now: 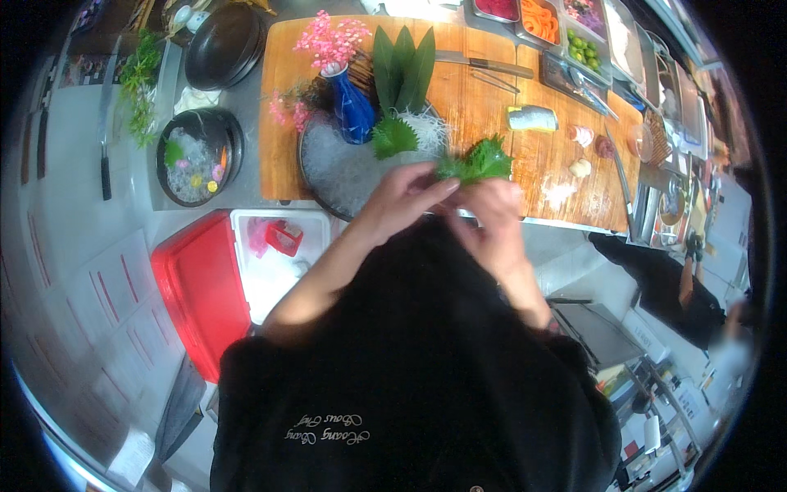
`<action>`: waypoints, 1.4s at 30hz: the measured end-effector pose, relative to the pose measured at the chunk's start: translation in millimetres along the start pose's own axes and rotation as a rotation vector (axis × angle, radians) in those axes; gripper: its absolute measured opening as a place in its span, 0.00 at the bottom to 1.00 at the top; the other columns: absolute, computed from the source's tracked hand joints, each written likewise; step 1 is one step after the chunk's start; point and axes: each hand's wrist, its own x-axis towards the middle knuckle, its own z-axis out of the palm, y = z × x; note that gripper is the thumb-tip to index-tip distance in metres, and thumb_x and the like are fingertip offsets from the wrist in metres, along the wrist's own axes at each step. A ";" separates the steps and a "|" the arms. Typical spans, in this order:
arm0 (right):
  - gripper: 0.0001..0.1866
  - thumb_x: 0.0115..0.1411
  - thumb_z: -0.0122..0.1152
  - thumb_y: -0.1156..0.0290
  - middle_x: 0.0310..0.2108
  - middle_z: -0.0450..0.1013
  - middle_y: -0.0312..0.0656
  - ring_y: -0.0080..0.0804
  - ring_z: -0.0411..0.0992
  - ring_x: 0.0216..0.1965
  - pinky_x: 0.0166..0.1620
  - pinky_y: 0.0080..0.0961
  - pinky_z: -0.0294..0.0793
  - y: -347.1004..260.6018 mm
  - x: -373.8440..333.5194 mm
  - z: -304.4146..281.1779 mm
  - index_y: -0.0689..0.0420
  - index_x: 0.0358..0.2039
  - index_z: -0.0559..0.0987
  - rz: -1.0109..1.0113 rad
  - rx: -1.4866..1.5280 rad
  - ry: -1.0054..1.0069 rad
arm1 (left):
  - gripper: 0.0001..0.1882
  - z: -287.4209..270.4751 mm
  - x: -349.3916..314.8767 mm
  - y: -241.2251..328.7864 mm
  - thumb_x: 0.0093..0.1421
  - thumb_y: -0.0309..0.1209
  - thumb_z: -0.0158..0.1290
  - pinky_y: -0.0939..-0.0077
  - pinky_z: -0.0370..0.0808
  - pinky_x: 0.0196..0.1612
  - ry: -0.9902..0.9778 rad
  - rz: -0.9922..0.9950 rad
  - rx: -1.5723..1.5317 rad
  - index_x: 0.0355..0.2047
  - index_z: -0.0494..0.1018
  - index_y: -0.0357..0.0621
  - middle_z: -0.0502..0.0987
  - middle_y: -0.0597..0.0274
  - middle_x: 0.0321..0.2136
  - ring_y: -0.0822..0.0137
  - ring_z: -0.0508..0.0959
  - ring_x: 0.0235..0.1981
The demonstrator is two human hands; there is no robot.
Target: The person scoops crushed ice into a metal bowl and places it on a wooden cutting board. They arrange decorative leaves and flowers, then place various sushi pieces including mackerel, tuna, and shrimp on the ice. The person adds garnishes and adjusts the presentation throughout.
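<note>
Close to my body, just over the near edge of the wooden cutting board [574, 184], my two hands meet at some green shiso leaves [487, 159]. My left hand [403, 197] pinches the leaves' left side between thumb and fingers. From the right, my right hand [492, 215] grips their lower part; its fingertips are partly hidden and slightly blurred. Beyond my left hand lies a round dark plate of crushed ice [340, 168]. On it stand a blue vase [353, 111] with pink flowers [332, 41], long dark green leaves [403, 70], another shiso leaf [394, 137] and white shreds [428, 129].
A knife [484, 64] lies at the board's far side, and a long thin tool [620, 180] on its right. Containers of cut vegetables [539, 20] line the back right. To the left are an ice-filled bowl [193, 156] and an open red-lidded cooler [201, 287]. Another person [676, 287] stands far right.
</note>
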 end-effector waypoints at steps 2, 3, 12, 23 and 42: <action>0.13 0.51 0.71 0.81 0.41 0.79 0.41 0.37 0.75 0.44 0.46 0.35 0.73 -8.8 8.9 14.5 0.58 0.39 0.83 0.024 0.097 0.019 | 0.16 -19.9 -4.3 5.8 0.67 0.35 0.59 0.71 0.79 0.47 0.104 0.095 0.534 0.47 0.80 0.33 0.84 0.49 0.41 0.67 0.83 0.41; 0.13 0.52 0.71 0.81 0.42 0.79 0.40 0.34 0.75 0.44 0.45 0.33 0.73 -7.6 14.5 21.1 0.58 0.40 0.83 0.071 0.111 0.096 | 0.16 -24.3 -2.4 8.0 0.67 0.35 0.59 0.70 0.79 0.45 0.133 0.164 0.552 0.46 0.80 0.33 0.84 0.48 0.39 0.65 0.84 0.40; 0.07 0.60 0.71 0.76 0.22 0.71 0.27 0.11 0.65 0.26 0.29 0.16 0.66 63.0 51.3 56.4 0.60 0.37 0.81 0.603 0.733 -0.132 | 0.15 -27.3 16.5 24.8 0.63 0.31 0.60 0.56 0.77 0.43 0.428 0.573 0.985 0.47 0.71 0.41 0.77 0.50 0.39 0.47 0.80 0.43; 0.17 0.55 0.74 0.73 0.25 0.77 0.42 0.27 0.75 0.26 0.33 0.27 0.76 60.8 59.8 56.2 0.60 0.42 0.77 0.522 0.493 -0.011 | 0.16 -31.2 40.9 -14.5 0.60 0.20 0.57 0.61 0.78 0.50 0.285 0.630 1.164 0.49 0.76 0.40 0.76 0.53 0.43 0.52 0.79 0.47; 0.09 0.64 0.65 0.67 0.29 0.77 0.54 0.52 0.78 0.34 0.37 0.40 0.76 101.6 73.7 43.5 0.61 0.36 0.81 0.349 0.306 -0.195 | 0.18 -36.0 41.6 -23.1 0.59 0.20 0.59 0.68 0.77 0.47 0.262 0.654 1.162 0.50 0.81 0.45 0.76 0.57 0.41 0.59 0.78 0.42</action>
